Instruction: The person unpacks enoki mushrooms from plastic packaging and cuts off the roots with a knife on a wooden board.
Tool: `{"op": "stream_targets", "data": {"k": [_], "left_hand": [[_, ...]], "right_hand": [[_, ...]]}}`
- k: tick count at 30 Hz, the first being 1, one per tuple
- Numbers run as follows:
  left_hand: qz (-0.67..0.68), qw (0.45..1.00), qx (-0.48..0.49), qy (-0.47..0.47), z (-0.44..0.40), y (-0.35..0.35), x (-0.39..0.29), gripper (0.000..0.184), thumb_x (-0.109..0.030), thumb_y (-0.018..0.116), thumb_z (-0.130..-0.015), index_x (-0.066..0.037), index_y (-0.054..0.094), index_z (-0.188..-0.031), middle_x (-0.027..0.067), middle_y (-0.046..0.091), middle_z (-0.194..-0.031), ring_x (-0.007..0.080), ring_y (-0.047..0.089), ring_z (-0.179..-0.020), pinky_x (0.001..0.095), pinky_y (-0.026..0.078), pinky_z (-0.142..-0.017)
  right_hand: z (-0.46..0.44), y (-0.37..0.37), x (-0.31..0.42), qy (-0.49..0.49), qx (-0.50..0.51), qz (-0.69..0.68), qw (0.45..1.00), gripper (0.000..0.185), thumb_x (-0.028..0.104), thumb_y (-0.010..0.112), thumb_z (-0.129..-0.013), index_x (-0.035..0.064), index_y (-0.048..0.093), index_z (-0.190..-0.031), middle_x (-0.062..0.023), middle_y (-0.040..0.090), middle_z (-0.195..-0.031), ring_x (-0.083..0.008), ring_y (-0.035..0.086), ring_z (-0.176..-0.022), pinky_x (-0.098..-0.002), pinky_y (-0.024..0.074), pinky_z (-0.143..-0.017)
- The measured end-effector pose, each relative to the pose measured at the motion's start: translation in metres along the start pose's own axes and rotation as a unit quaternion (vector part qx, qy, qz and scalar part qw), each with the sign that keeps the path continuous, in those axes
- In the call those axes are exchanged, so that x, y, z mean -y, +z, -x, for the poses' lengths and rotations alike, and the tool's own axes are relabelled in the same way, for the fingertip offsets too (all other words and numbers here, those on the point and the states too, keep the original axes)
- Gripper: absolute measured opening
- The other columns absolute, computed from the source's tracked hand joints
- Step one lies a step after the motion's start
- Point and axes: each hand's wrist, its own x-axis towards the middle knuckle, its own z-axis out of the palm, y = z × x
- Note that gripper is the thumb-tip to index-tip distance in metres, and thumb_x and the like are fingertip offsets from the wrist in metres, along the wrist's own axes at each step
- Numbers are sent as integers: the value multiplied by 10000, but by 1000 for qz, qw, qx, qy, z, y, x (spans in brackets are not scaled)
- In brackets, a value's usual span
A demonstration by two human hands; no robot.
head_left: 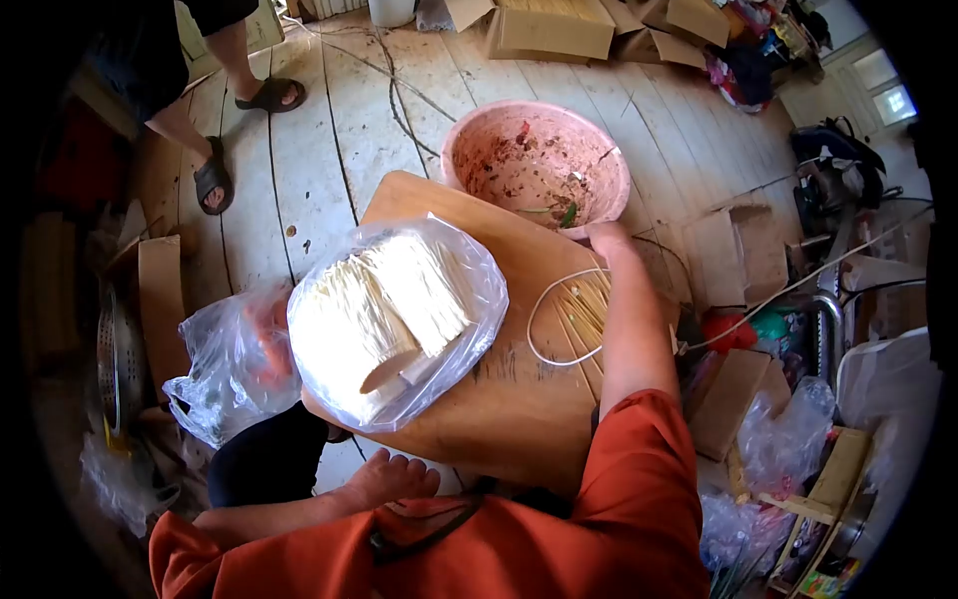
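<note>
My right hand (609,238) reaches over the far side of a small wooden table (479,389) and grips the near rim of a pink basin (469,150). Dirt, scraps and a bit of green lie in the basin. My left hand (394,477) rests low by my lap, fingers curled, with nothing visible in it. On the table, two pale bundles that look like enoki mushrooms (419,290) sit on a clear plastic bag (486,290). Under my right forearm lie several thin bamboo skewers (582,311), beside a white looped cord (532,329).
Another person's sandalled foot (212,180) stands on the plank floor (299,130) at the upper left. Cardboard boxes (549,30) lie at the back. A plastic bag (235,349) sits left of the table. Boxes, bags and a wooden frame (833,474) crowd the right side.
</note>
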Motion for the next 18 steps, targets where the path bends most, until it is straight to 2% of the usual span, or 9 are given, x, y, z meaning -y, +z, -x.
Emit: {"op": "stream_targets", "data": {"k": [1,6,8,11,12,14,16,17,18], "left_hand": [[-4,1000,9,7,-2,-1,0,94,-220,576,-768,-233,497,-719,-59,484,-626,104,542,-504,273,387,-441],[39,997,62,10,-7,-8,-2,75,-204,573,-771,-186,516,-725,-32,547,-655,138,606,-554,284,451,-471],[51,993,104,19,-9,-8,-5,74,-209,567,-777,-171,524,-731,-23,557,-660,158,617,-562,303,469,-477],[90,993,76,2,-10,-11,-12,50,-204,553,-783,-171,554,-746,10,581,-681,189,627,-579,338,475,-478],[91,994,57,1,-12,-14,-14,50,-200,550,-782,-169,558,-744,16,584,-683,192,628,-578,343,476,-482],[136,985,108,1,-20,-25,-17,105,-222,527,-810,-137,588,-801,45,601,-711,225,650,-643,378,491,-531],[169,978,124,18,-26,-30,-19,103,-219,518,-831,-129,564,-850,66,579,-717,239,637,-636,394,496,-506],[192,964,185,16,-32,-47,-20,140,-218,507,-847,-100,575,-877,98,594,-782,275,648,-745,426,511,-610],[194,964,179,22,-37,-53,-22,140,-218,507,-847,-100,575,-877,98,594,-782,275,648,-745,426,511,-610]], "right_hand": [[11,0,7,-4,8,64,998,380,268,661,-820,-22,672,-1065,-143,681,-1078,-224,654,-943,-326,491,-834],[25,3,14,-23,-48,147,988,461,331,689,-793,-47,654,-1055,-193,674,-1068,-266,657,-970,-345,495,-844],[26,-2,14,-44,-126,236,963,427,355,662,-811,-2,672,-1045,-187,681,-1044,-296,657,-959,-367,498,-833],[19,-17,6,-115,-185,249,944,439,369,715,-754,6,677,-996,-223,663,-1030,-354,649,-938,-401,500,-812],[37,-19,3,-105,-179,252,945,439,369,715,-754,6,677,-996,-223,663,-1030,-354,649,-938,-401,500,-812],[95,-26,15,-206,-138,143,958,323,298,671,-808,34,673,-995,-175,682,-974,-307,664,-864,-373,507,-768],[151,-20,6,-238,-127,94,958,278,270,656,-828,36,667,-978,-150,683,-923,-264,662,-829,-349,505,-746],[180,-19,-2,-278,-121,43,952,235,243,642,-848,38,661,-960,-124,683,-871,-221,660,-793,-326,504,-723],[200,-16,-18,-290,-141,24,946,216,225,640,-854,35,657,-955,-113,677,-847,-193,652,-782,-310,500,-716]]}}
